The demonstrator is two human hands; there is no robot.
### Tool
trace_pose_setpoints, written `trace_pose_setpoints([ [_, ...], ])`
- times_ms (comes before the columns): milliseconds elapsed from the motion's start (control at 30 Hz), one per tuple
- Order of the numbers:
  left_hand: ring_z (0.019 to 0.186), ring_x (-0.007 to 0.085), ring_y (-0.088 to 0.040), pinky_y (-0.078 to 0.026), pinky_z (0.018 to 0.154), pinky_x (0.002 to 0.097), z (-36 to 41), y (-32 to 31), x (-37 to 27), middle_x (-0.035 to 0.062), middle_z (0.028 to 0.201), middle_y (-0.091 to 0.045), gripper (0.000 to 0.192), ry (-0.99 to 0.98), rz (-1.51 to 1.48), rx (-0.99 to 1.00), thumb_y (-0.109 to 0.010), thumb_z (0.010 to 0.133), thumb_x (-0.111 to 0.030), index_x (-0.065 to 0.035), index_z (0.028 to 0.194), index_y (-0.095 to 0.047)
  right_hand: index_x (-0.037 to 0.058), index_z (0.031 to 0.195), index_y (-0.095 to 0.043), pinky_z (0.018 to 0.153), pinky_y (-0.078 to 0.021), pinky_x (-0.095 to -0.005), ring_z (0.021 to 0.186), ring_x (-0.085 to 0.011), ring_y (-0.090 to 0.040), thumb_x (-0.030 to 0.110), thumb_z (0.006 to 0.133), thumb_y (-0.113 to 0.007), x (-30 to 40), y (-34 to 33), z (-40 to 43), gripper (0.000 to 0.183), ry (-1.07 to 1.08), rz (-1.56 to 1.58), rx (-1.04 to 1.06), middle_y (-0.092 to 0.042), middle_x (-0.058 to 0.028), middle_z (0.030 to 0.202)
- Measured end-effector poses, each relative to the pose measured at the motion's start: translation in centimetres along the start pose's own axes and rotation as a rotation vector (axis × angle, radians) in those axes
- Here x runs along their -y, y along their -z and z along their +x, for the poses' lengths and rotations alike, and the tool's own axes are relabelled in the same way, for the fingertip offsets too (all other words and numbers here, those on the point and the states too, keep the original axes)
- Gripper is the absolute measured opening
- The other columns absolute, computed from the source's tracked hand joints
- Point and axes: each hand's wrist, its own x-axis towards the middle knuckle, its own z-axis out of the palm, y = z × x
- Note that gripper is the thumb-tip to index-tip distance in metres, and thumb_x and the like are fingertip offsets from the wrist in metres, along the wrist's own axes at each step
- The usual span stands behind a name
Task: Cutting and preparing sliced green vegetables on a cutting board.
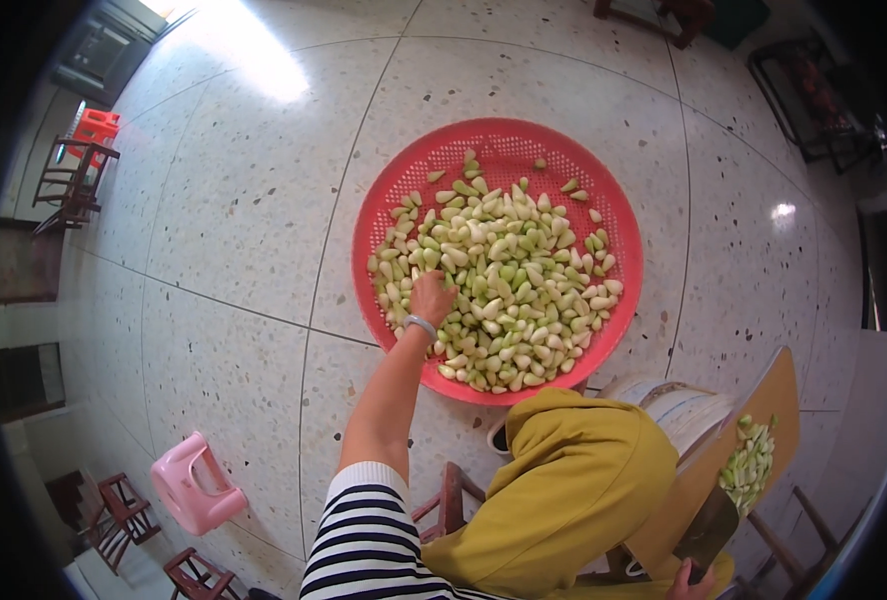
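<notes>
My left hand [434, 298], with a pale bangle at the wrist, reaches into a round red perforated plastic basket [623, 187]. Its fingers touch the heap of small teardrop-shaped white and green bulbs [518, 277]. The fingertips are partly hidden, so any grip on a bulb cannot be made out. At the lower right, my right hand [691, 582] holds a broad cleaver [710, 529] by its handle. The dark blade lies over a wooden cutting board [781, 382], beside a smaller pile of bulbs [749, 457].
A yellow trouser leg [593, 472] lies between basket and board. Below the board stands a whitish rounded container [668, 401]. A pink plastic stool [192, 487] is on the speckled tile floor [248, 375] to the left. Wooden chairs [76, 184] stand along the left side.
</notes>
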Motion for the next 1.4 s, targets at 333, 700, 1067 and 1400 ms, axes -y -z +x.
trace_pose_setpoints([
  [333,0.086,0.0231,-0.063,-0.051,0.064,0.0266,-2.0,2.0,2.0,0.0102,0.102,-0.061,0.042,0.222,-1.258,0.481,-0.063,0.083,-0.019,-0.0084,0.121,-0.050,-0.0064,0.111,-0.055,0.076,-0.0485,-0.0369,0.086,-0.0272,-0.062,0.027,0.092,-0.058,-1.5,0.1,0.1,0.039,-0.003,-0.070,0.013,-0.064,-0.0164,0.096],
  [700,0.074,0.0154,-0.065,-0.048,0.048,0.0301,-4.2,0.6,3.4,0.0054,0.076,-0.065,0.024,0.133,-0.459,0.364,-0.069,0.083,-0.030,-0.0078,0.084,-0.062,-0.0063,0.110,-0.056,0.076,-0.0485,-0.0363,0.085,-0.0257,-0.062,0.024,0.091,-0.060,-1.8,-0.4,0.5,0.036,0.086,0.009,-0.010,-0.065,-0.0158,0.094],
  [1067,0.073,0.0331,-0.066,-0.053,0.060,0.0403,-4.9,-3.6,-0.2,0.0171,0.077,-0.066,0.013,-0.444,0.773,0.152,-0.064,0.075,-0.015,-0.0038,0.081,-0.066,-0.0052,0.101,-0.060,0.069,-0.0483,-0.0349,0.075,-0.0223,-0.060,0.021,0.092,-0.058,-2.2,-0.2,0.4,0.028,0.116,-0.023,-0.042,-0.064,-0.0123,0.083],
  [1400,0.068,0.0056,-0.057,-0.038,0.045,0.0178,-10.0,7.5,-4.3,0.0061,0.080,-0.064,0.030,0.149,-0.735,0.540,-0.071,0.084,-0.026,-0.0029,0.101,-0.061,-0.0035,0.082,-0.052,0.056,-0.0411,-0.0339,0.059,-0.0184,-0.052,0.012,0.084,-0.061,-2.3,-1.2,0.1,0.018,0.209,0.192,-0.145,-0.052,-0.0104,0.065],
])
